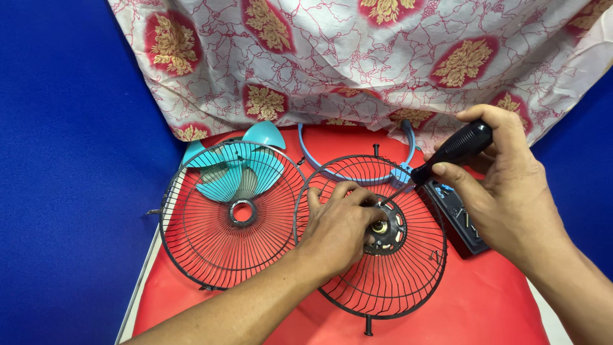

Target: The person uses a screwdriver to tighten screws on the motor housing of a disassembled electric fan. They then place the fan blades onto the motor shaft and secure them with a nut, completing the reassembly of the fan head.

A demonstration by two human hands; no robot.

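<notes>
My right hand [504,185] grips a black-handled screwdriver [454,149], its thin shaft slanting down-left to the hub [387,229] of a black wire fan guard [383,281] lying flat on the red surface. My left hand [338,227] rests on that guard, fingers pinched at the hub beside the screwdriver tip. What the fingers pinch is hidden. A second black wire guard [211,243] lies to the left, leaning over a teal fan blade [233,172].
A blue plastic ring [354,174] lies behind the guards. A black box-shaped fan part [456,220] sits under my right hand. A patterned white and red cloth [357,57] covers the back. Blue fabric [70,191] lies left of the red table surface [479,306].
</notes>
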